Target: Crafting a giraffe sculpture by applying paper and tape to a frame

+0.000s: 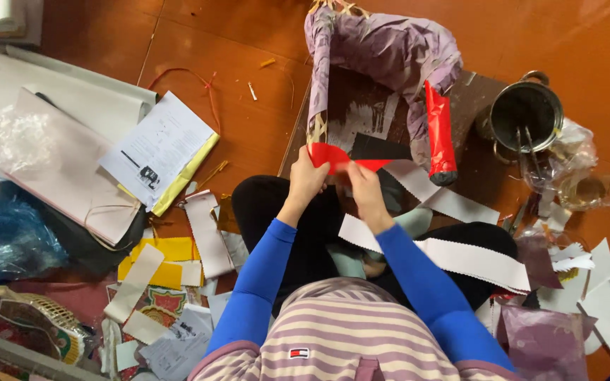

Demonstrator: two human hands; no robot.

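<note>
Purple paper-covered bamboo frame (383, 53): one leg already red-wrapped, other still bare-tipped; below it, left hand (310, 175) and right hand (361, 182) both pinch red paper strip (337, 159).

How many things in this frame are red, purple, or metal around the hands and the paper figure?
Red: 2, the red paper piece held by both the left hand and right hand, and the red-wrapped leg.
Purple: 1, the purple paper figure.
Metal: 1, the pot.
Total: 4
</note>
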